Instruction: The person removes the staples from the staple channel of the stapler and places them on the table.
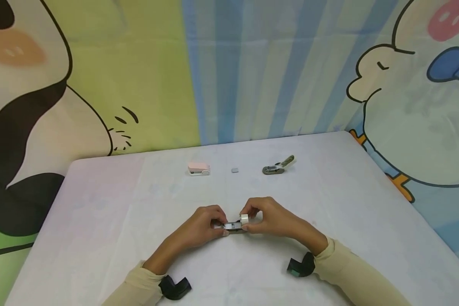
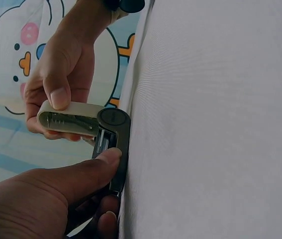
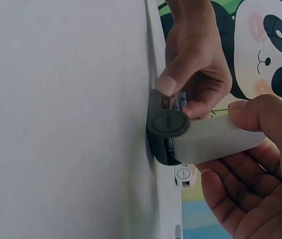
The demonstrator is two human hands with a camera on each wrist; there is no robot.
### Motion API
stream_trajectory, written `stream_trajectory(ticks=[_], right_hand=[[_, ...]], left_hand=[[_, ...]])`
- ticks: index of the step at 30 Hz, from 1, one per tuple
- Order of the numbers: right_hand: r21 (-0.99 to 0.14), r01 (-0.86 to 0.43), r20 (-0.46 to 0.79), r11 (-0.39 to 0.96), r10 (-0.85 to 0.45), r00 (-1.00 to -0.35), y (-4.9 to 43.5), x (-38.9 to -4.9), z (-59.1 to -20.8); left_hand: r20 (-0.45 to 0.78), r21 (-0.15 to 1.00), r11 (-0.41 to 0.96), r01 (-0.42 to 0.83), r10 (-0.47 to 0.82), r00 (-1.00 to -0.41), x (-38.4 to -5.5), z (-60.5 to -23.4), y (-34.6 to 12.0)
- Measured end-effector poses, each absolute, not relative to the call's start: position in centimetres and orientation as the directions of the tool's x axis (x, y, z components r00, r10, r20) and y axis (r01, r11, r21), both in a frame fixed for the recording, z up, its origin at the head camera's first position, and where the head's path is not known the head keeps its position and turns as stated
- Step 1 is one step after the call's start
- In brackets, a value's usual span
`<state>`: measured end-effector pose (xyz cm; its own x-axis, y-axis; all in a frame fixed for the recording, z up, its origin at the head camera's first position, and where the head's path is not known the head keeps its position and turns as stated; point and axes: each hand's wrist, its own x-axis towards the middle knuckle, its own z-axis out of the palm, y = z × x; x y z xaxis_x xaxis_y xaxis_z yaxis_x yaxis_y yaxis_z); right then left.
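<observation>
A small stapler with a dark base (image 2: 122, 164) and a pale top cover (image 3: 215, 140) is unfolded, the cover standing up from the base. My left hand (image 1: 202, 226) grips the base, its thumb pressed over the silver staple channel (image 1: 233, 226). On the other side, my right hand (image 1: 273, 217) pinches the raised cover between thumb and fingers. The base stays low against the table in both wrist views. Whether staples lie in the channel is hidden by my left thumb.
Farther back on the white-covered table (image 1: 137, 204) are a pink stapler (image 1: 199, 168), a small grey block (image 1: 235, 170) that looks like staples, and another stapler (image 1: 277, 166) with its top raised. A cartoon-printed cloth (image 1: 245, 76) hangs behind the table.
</observation>
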<state>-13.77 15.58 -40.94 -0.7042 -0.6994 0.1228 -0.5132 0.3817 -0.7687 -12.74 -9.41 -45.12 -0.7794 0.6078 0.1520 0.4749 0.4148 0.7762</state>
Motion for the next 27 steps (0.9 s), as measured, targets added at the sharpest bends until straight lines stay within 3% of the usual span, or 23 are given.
stream_trajectory(ticks=[18,27], right_hand=[[-0.807,-0.453,0.079,0.378,-0.692,-0.718,18.1,-13.8,-41.3],[-0.786,-0.434,-0.001,0.44,-0.704,-0.711,18.6,-13.6,-41.5]], left_hand=[[0.164,0.777,0.404,0.483,0.611,-0.775,-12.8,-45.3,-9.5],[0.148,0.79,0.404,0.462,0.605,-0.782,-12.6,-45.2,-9.4]])
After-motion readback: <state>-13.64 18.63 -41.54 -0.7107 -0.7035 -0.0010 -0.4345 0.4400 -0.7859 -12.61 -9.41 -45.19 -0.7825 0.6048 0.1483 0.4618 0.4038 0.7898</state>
